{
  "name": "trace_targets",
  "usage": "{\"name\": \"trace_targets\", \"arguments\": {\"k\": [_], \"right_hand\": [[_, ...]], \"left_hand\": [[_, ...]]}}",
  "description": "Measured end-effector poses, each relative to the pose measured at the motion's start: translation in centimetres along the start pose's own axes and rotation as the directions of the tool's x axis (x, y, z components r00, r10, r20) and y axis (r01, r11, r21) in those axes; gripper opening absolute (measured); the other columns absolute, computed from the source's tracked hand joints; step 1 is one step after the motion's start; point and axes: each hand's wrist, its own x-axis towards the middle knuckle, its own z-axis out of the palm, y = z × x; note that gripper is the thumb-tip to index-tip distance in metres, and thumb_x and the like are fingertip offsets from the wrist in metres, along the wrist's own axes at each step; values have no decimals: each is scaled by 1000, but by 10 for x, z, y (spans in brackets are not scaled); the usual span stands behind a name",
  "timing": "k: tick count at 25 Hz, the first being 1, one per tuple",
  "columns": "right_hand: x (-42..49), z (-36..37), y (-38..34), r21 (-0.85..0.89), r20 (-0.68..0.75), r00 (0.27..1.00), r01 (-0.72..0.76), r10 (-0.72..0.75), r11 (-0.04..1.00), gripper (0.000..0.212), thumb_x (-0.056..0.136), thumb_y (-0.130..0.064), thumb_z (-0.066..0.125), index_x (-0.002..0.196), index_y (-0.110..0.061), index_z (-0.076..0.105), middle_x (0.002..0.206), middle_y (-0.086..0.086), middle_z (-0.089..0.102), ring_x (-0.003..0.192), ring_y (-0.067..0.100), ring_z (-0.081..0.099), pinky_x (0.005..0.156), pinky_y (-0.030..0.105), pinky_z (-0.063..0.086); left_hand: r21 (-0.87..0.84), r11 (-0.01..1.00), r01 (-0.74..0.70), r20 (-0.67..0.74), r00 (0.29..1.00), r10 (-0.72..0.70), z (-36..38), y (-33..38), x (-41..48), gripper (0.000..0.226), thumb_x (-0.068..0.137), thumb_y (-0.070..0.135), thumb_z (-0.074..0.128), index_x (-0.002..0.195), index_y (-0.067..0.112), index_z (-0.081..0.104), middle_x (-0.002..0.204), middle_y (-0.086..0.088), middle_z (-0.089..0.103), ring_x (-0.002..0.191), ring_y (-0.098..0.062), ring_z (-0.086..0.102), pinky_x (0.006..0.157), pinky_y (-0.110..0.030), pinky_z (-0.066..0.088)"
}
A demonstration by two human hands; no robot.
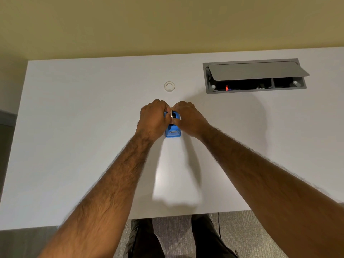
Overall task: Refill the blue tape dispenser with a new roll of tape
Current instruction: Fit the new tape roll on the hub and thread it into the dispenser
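Note:
The blue tape dispenser [173,132] stands on the white desk [74,127] at the middle, its cutter end toward me. My left hand [153,120] and my right hand [188,119] close over its far half from either side. Between the fingertips shows a black spool hub [174,115] with a pale ring beside it, pinched by both hands. A white tape roll [169,86] lies flat on the desk beyond the hands, apart from them. The dispenser's far end is hidden by my fingers.
A grey cable box [255,76] is sunk into the desk at the back right, its lid propped open. A yellow wall runs behind the desk. My legs and grey carpet show below the near desk edge.

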Motion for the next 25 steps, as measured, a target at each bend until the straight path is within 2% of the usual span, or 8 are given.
{"name": "trace_targets", "arguments": {"k": [5,8,11,13,15,17,21,25], "right_hand": [[-4,-5,-2,21,-19,1000,10,-9,1000,27,91,-36,58,107,-15,63,113,4,62,102,20,54,88,30,43],[-5,-5,-1,38,-17,1000,1,0,999,29,89,-37,61,110,-17,63,115,3,62,105,20,53,87,27,40],[-5,-5,0,42,-7,1000,-3,3,999,31,88,-38,62,110,-15,62,116,2,61,106,20,53,88,27,38],[-5,-6,-1,29,-7,1000,3,-3,1000,34,89,-37,62,114,-13,61,119,4,60,107,21,53,89,28,39],[-6,-9,-4,12,0,1000,13,-13,1000,38,89,-35,62,120,-12,59,122,6,58,111,22,52,92,32,43],[-6,-11,-5,-21,25,999,32,-31,999,46,86,-33,66,126,-13,54,125,6,57,112,23,52,94,37,47],[-4,-10,-8,-40,-23,998,64,-65,997,33,81,-24,68,108,-19,50,103,3,60,88,22,55,80,40,54],[-4,-15,-4,21,-4,999,35,-35,999,29,81,-28,69,106,-18,58,106,2,62,96,20,55,85,31,47]], "left_hand": [[-44,999,29,39,999,-28,-3,-1,-1,9,91,20,58,95,16,65,99,-3,66,92,-23,61,91,-40,46],[-67,996,66,44,997,-63,-1,2,-7,22,92,26,50,92,12,66,94,-6,68,87,-24,62,85,-40,50],[-75,997,13,24,1000,-11,3,3,-14,25,85,23,48,85,9,68,86,-8,70,80,-26,64,82,-44,51],[-44,999,-20,-40,999,18,6,0,-20,15,87,15,55,84,10,69,85,-6,72,80,-28,65,90,-38,48],[-28,999,-42,-99,994,39,7,0,-23,14,88,12,57,83,13,70,85,-2,73,79,-23,65,101,-30,36],[3,999,-46,-128,991,46,8,1,-23,16,88,10,56,84,15,71,86,1,73,77,-19,62,109,-34,32],[48,998,-30,-70,997,34,4,1,-8,18,91,12,55,88,16,72,87,-1,73,80,-21,64,113,-39,31],[65,997,-43,-27,999,45,2,-2,-2,19,96,23,55,99,21,74,99,1,75,95,-19,66,116,-35,20]]}}
